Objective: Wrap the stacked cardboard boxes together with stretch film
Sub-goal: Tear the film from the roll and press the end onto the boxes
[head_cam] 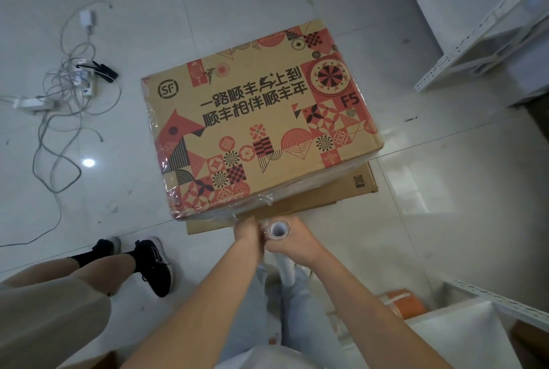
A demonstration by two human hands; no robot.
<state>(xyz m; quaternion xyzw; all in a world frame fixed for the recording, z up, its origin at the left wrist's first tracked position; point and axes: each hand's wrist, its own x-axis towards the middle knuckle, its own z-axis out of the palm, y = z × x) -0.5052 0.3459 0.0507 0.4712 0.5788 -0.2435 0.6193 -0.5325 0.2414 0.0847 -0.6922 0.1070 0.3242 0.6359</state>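
A large cardboard box with red and black patterns and black lettering sits on top of a plain cardboard box on the floor. Clear stretch film clings to the top box's near and left sides. Just in front of the stack's near edge, my right hand is closed around a roll of stretch film, held upright so its hollow core shows. My left hand is beside it, fingers pinched on the film where it leaves the roll.
Another person's legs and black shoes stand close at the left. A tangle of cables and power strips lies on the tiled floor at far left. White metal shelving stands at upper right, more shelving and an orange object at lower right.
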